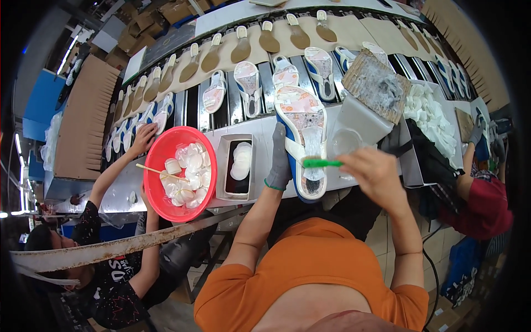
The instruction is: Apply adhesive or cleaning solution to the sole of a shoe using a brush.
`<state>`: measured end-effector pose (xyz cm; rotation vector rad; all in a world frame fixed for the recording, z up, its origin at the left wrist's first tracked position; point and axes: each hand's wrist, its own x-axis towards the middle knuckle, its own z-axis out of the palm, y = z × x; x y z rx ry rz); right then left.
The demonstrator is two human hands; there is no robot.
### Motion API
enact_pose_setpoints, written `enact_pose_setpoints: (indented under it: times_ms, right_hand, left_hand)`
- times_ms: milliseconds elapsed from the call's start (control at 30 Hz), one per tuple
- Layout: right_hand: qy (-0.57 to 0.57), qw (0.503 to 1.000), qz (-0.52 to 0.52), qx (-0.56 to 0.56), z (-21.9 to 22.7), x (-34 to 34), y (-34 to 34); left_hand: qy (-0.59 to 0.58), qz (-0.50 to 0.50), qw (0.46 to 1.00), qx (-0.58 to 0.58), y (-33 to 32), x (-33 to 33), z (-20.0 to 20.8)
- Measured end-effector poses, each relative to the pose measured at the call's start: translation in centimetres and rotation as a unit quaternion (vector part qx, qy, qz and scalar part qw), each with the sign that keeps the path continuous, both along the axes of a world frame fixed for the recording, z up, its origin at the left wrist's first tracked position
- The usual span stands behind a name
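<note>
My left hand (280, 159), in a grey glove, grips the side of a white and blue sandal (302, 105) that lies bottom up, toe end away from me. Its underside carries printed pinkish lining, with a wet-looking whitish film toward the heel. Bare and closed, my right hand (373, 176) holds a green-handled brush (323, 163) whose head meets the sandal near the heel. Just right of the sandal stands a white container (359, 122) with a cloudy, smeared board (376, 86) over it.
A red basin (152, 191) of white round pieces and a white box (222, 182) stand to my left. Beyond, a roller conveyor (188, 110) carries sandals and brown soles (241, 47). A co-worker's hand (142, 138) reaches in at left; another person (489, 202) works at right.
</note>
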<state>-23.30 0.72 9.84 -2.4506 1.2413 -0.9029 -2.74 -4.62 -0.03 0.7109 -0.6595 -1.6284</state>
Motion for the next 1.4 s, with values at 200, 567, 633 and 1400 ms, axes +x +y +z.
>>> enact_pose_setpoints:
  times_ms: [200, 567, 633, 1400]
  right_hand:
    - [0.032, 0.994, 0.101, 0.039, 1.2, -0.1, 1.1]
    - [-0.096, 0.984, -0.15, -0.019, 0.7, 0.9, -7.4]
    - [-0.135, 0.982, -0.129, -0.019, 1.4, 0.7, -7.5]
    - [0.019, 0.942, -0.282, 0.181, -4.6, -4.7, 1.1]
  left_hand:
    - [0.001, -0.002, 1.0, 0.022, 0.6, 1.2, 0.0]
    - [-0.121, 0.038, 0.991, 0.028, 0.7, 1.6, 1.1]
    - [-0.084, 0.053, 0.995, 0.031, -1.9, 4.5, -1.0]
    - [0.057, 0.51, 0.858, 0.032, -30.4, 34.0, -17.9]
